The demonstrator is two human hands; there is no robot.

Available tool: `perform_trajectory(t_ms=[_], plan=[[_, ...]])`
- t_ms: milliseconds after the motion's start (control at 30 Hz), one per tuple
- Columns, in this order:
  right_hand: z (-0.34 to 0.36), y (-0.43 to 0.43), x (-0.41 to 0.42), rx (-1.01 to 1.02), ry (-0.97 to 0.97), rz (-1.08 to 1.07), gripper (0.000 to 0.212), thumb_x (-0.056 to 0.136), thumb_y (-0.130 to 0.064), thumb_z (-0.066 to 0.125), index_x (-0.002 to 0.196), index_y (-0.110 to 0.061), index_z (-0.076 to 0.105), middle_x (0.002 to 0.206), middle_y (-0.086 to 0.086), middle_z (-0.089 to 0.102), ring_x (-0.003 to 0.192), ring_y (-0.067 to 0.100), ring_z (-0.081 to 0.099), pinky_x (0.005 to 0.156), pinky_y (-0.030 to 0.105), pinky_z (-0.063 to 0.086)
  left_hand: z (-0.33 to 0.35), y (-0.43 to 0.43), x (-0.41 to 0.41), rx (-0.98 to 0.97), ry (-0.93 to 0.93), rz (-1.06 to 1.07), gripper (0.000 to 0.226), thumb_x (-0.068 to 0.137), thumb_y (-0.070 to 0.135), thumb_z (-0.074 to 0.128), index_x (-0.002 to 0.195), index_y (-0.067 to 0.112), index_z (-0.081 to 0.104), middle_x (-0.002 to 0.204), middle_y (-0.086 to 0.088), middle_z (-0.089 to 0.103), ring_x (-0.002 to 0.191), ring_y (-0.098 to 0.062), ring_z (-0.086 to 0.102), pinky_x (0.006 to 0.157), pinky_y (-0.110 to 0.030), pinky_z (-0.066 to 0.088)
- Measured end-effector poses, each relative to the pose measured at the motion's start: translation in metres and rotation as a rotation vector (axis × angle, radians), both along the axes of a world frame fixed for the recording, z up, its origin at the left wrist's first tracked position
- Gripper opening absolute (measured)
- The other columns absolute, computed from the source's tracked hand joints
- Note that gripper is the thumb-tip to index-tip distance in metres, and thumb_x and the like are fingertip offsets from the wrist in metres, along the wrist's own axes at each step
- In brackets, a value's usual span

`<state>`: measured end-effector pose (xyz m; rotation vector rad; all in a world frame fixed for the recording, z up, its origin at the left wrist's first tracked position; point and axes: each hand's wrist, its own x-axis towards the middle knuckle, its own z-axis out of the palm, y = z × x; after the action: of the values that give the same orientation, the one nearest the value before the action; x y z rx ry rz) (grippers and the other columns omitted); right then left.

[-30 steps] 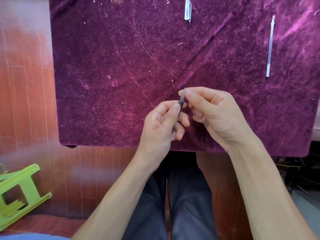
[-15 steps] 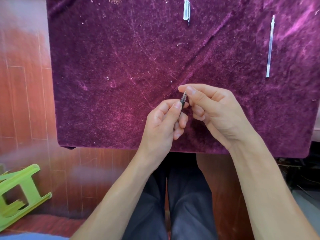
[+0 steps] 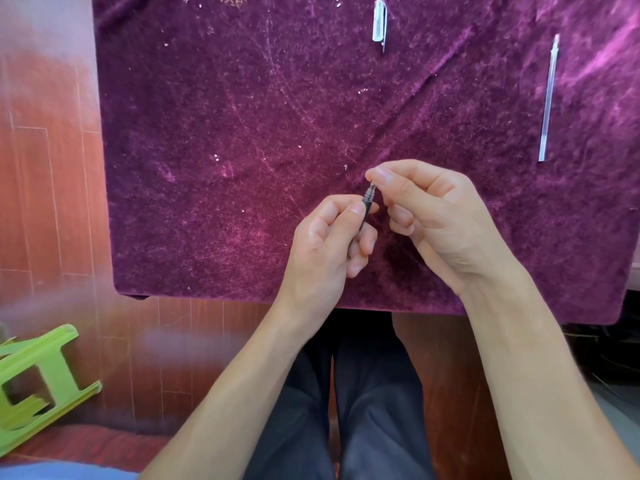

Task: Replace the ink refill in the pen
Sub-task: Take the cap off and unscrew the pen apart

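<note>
My left hand (image 3: 329, 244) grips the dark pen barrel (image 3: 367, 196), most of which is hidden inside the fist. Only its upper threaded end shows, tilted up to the right. My right hand (image 3: 436, 216) pinches that end between thumb and forefinger; what lies under the fingertips is hidden. A clear ink refill (image 3: 548, 98) lies alone on the purple cloth at the far right. A white pen cap with a clip (image 3: 379, 24) lies at the top centre.
The purple velvet cloth (image 3: 242, 150) covers the table, its front edge just below my hands. A green plastic stool (image 3: 34, 379) lies on the wooden floor at lower left. My legs are under the table.
My right fingertips have slid down over the pen's tip, which showed above them a second ago. Both hands have stayed in nearly the same place.
</note>
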<state>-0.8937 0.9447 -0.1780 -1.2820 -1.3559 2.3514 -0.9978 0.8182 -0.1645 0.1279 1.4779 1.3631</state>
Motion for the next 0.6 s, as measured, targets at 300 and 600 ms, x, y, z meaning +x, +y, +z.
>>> perform_trajectory(t_ms=[300,600], plan=[[-0.005,0.006,-0.008,-0.035,0.005,-0.101,0.009,0.098,-0.022,0.077,0.098,-0.016,0.083,0.073,-0.006,0.059,0.059,0.004,0.045,0.055,0.018,0.039,-0.003,0.005,-0.004,-0.016,0.002,0.008,0.029,0.102,0.023,0.046,0.107,-0.002,0.061,0.061,0.002,0.059,0.044,-0.008,0.042,0.046,-0.017,0.038],[-0.006,0.035,-0.028,0.141,-0.046,-0.237,0.006,0.097,-0.021,0.079,0.098,-0.02,0.085,0.092,0.001,0.082,0.06,0.006,0.054,0.059,0.016,0.045,-0.006,0.017,-0.012,-0.013,-0.007,0.036,0.025,0.101,0.024,0.047,0.105,0.005,0.063,0.062,0.0,0.058,0.045,-0.009,0.041,0.048,-0.017,0.038]])
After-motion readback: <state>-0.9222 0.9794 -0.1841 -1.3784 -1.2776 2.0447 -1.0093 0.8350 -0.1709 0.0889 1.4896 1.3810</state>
